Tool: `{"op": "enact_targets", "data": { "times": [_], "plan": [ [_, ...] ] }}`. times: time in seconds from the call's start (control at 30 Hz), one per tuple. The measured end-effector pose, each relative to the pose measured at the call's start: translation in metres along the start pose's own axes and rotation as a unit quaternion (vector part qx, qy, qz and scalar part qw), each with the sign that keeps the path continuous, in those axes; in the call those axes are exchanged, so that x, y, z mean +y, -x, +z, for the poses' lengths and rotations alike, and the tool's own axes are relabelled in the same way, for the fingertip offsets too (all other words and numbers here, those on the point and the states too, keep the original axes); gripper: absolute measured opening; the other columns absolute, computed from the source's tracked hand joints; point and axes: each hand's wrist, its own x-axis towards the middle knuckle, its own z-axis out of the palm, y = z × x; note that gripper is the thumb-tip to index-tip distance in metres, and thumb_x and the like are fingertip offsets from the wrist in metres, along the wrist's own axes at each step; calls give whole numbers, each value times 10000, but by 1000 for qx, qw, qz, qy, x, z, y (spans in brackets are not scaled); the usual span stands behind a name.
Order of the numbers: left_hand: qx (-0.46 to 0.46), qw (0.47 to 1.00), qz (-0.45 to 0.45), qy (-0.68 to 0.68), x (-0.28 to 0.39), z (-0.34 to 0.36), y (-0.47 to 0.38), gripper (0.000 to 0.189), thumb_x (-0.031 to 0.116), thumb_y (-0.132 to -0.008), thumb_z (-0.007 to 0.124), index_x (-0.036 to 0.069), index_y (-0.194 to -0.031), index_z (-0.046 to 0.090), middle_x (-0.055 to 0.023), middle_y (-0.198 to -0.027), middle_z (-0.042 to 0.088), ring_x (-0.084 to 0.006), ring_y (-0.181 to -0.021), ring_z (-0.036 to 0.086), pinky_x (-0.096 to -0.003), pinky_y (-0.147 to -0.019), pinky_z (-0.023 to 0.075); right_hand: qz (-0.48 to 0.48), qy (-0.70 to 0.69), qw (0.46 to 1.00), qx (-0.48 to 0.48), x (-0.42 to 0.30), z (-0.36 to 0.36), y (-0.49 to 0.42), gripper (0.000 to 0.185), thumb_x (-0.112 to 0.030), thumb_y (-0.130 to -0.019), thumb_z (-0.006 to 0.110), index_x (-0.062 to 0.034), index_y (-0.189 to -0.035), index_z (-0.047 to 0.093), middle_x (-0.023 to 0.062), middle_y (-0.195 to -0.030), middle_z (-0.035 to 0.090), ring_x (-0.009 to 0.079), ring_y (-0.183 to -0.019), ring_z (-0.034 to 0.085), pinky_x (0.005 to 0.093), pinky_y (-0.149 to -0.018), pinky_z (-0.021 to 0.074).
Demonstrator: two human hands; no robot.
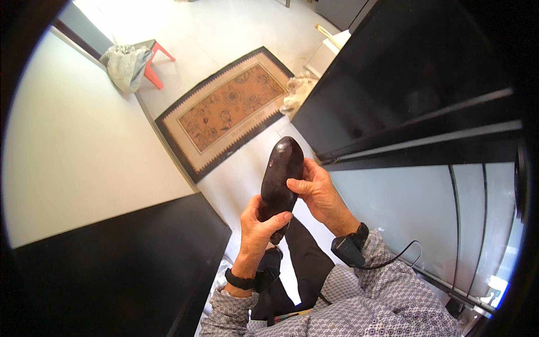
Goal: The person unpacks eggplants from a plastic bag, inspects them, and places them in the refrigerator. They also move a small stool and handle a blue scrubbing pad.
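A glossy, dark purple eggplant (281,181) is held up in front of me, its rounded end pointing away and its stem end towards my body. My left hand (257,227) grips it near the stem end, thumb laid across the top. Higher up, my right hand (316,190) clasps its right side with the thumb on the skin. A small pale mark shows on the eggplant's upper left. Both wrists carry black straps with devices, and a cable runs from the right one. The fingers beneath the eggplant are partly hidden.
A patterned doormat (231,109) lies on the pale tiled floor ahead. At left stands a red-legged stool (153,76) with a grey cloth (126,67) over it, beyond a dark counter (118,269). Dark cabinet fronts (404,84) and a light glossy panel (396,202) flank my right.
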Motion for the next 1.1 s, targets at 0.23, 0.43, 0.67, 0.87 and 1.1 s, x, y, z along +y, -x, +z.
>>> {"op": "enact_targets", "data": {
  "times": [0.23, 0.43, 0.67, 0.87, 1.1],
  "plan": [
    [-28, 996, -44, 67, 65, 16, -48, 462, 159, -795, 743, -89, -1166, 622, -137, -1020, 678, -200, -832, 662, -332, -744, 581, 40, 48, 995, -72, -98, 4, -33, 629, -71, -899, 699, 3, -1454, 415, 107, -1352, 565, 205, -1228, 555, 350, -1039, 456],
    [37, 996, -58, 53, 96, 5, -91, 463, 221, -784, 707, -107, -1098, 618, -154, -934, 672, -225, -721, 681, -360, -675, 618, -281, 380, 881, 36, -214, -15, -66, 697, -4, -818, 720, -46, -1454, 440, 129, -1463, 477, 259, -1347, 475, 403, -1102, 422],
    [86, 991, -20, 98, 123, -27, -147, 482, 235, -764, 727, -108, -1081, 605, -167, -876, 675, -269, -660, 699, -376, -626, 615, -500, 761, 351, 219, -337, -23, -81, 618, -118, -833, 754, -30, -1397, 518, 135, -1457, 501, 341, -1387, 425, 452, -1156, 363],
    [79, 989, -37, 123, 164, -70, -210, 431, 197, -765, 717, -97, -1059, 600, -149, -868, 672, -263, -649, 695, -384, -623, 623, -385, 865, 122, 297, -381, -36, -121, 675, -173, -813, 788, -114, -1430, 521, 77, -1544, 412, 331, -1463, 293, 537, -1159, 302],
    [94, 993, -29, 65, 215, -89, -274, 471, 216, -751, 715, -100, -1075, 586, -171, -845, 669, -256, -653, 680, -384, -632, 614, -306, 903, 57, 296, -369, -62, -126, 641, -330, -836, 764, -126, -1407, 554, 73, -1521, 443, 338, -1440, 320, 515, -1114, 321]
  ]
}}
